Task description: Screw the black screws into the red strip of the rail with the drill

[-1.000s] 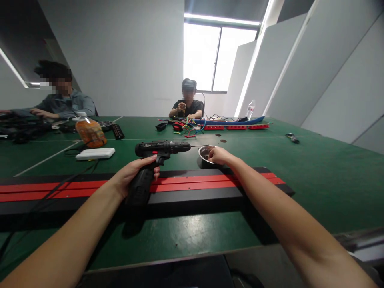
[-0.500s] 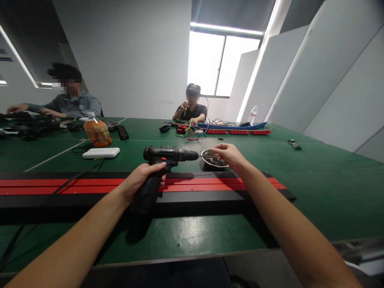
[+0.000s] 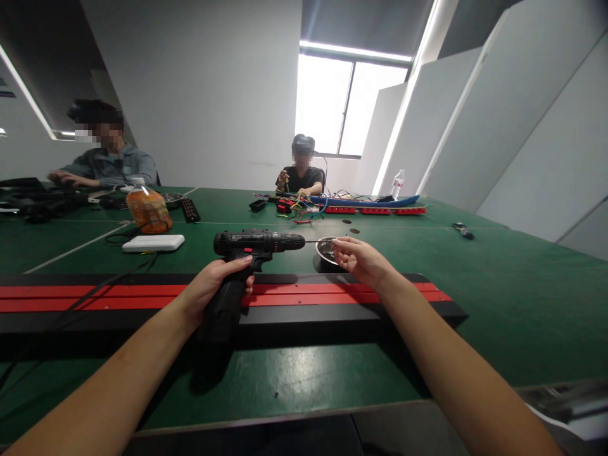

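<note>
Over green tabletop (image 3: 323,377), the left hand (image 3: 211,285) grips the drill (image 3: 247,242), bit (image 3: 315,240) aimed at the pinched right hand (image 3: 361,259).

My right hand (image 3: 358,258) is now lifted out of the metal bowl (image 3: 320,256), fingers at the tip of the drill bit (image 3: 316,240).

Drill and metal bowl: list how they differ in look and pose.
The drill is mostly black and pistol-shaped; the bowl is silvery, round and open at the top.
The drill is gripped in the left hand, its front end pointing right; the bowl stands upright on the green table.
Shared: from this view, a hand partly covers each, the left hand the drill and the right hand the bowl.
</note>
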{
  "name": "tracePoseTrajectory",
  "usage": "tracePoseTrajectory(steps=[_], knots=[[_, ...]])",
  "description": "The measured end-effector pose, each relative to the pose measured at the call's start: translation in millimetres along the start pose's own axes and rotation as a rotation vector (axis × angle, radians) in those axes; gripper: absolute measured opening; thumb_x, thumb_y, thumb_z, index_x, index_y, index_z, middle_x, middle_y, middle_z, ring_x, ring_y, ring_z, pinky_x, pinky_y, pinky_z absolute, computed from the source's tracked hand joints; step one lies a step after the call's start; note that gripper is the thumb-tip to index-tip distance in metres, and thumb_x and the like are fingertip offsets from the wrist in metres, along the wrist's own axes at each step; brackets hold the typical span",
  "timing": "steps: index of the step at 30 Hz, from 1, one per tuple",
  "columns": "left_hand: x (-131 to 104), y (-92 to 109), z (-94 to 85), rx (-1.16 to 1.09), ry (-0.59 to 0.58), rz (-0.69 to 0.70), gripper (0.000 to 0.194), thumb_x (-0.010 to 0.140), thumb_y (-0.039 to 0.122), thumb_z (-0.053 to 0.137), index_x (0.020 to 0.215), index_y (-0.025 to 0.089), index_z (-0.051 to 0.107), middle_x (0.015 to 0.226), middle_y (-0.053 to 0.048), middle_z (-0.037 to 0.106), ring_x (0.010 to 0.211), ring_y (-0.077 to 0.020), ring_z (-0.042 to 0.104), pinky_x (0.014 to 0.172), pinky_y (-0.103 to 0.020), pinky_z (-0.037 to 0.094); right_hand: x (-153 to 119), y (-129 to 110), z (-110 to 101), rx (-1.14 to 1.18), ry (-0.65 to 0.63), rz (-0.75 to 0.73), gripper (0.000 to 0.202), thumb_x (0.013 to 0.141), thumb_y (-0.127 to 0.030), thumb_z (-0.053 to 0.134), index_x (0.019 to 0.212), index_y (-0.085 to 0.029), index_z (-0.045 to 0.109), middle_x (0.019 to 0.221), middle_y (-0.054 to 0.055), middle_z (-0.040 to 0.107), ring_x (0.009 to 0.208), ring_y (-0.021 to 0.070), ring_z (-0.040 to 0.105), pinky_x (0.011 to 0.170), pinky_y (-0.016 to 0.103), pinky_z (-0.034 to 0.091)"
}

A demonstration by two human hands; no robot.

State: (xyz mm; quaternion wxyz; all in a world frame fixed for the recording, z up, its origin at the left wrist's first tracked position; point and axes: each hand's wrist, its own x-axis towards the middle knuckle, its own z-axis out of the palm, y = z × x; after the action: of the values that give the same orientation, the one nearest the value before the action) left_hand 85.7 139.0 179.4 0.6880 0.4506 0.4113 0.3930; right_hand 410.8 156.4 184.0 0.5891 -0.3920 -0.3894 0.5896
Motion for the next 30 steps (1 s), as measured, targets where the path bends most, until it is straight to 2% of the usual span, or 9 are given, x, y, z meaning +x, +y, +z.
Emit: tracePoseTrajectory(steps=[5,11,15,21,30], knots=[[-1,0,-1.3,0.007,-0.012,0.005,0.029,0.080,0.038,0.072,0.086,0.011,0.063,0.073,-0.007,0.065,0.057,-0.0138,0.063,0.051,-0.023,0.052,2,-1,-2,0.119,0.046,0.119,0.012,0.080,-0.011,0.074,0.088,-0.016,0.067,0.086,0.004,0.071,0.070,0.0098,0.066,0.061,0.016,0.055],[-5,2,4.2,0.026,0.000,0.017,0.028,0.081,0.035,0.072,0.090,0.011,0.061,0.072,-0.005,0.064,0.058,-0.0129,0.061,0.051,-0.021,0.051,6,-1,-7,0.242,0.110,0.228,0.018,0.079,-0.010,0.075,0.090,-0.017,0.064,0.076,0.002,0.069,0.059,0.0101,0.062,0.049,0.017,0.054],[-4,1,2.8,0.030,-0.009,0.026,0.028,0.082,0.036,0.070,0.090,0.010,0.062,0.073,-0.006,0.065,0.059,-0.0129,0.061,0.055,-0.022,0.053,4,-2,-5,0.253,0.097,0.225,0.018,0.079,-0.008,0.074,0.090,-0.017,0.063,0.076,0.003,0.068,0.058,0.0103,0.062,0.048,0.017,0.054],[-12,8,11.5,0.034,0.065,-0.014,0.022,0.083,0.031,0.068,0.085,0.011,0.061,0.070,-0.006,0.064,0.054,-0.0128,0.061,0.046,-0.019,0.049,1,-1,-5,0.251,0.015,0.221,0.021,0.078,-0.007,0.074,0.095,-0.016,0.064,0.081,0.002,0.069,0.060,0.0087,0.062,0.049,0.016,0.053],[-14,9,13.3,0.039,0.056,-0.016,0.023,0.081,0.030,0.071,0.086,0.010,0.062,0.071,-0.006,0.065,0.055,-0.0131,0.062,0.047,-0.020,0.050,1,-2,-4,0.239,0.013,0.241,0.019,0.079,-0.009,0.073,0.094,-0.017,0.064,0.082,0.002,0.070,0.061,0.0094,0.062,0.051,0.017,0.053]])
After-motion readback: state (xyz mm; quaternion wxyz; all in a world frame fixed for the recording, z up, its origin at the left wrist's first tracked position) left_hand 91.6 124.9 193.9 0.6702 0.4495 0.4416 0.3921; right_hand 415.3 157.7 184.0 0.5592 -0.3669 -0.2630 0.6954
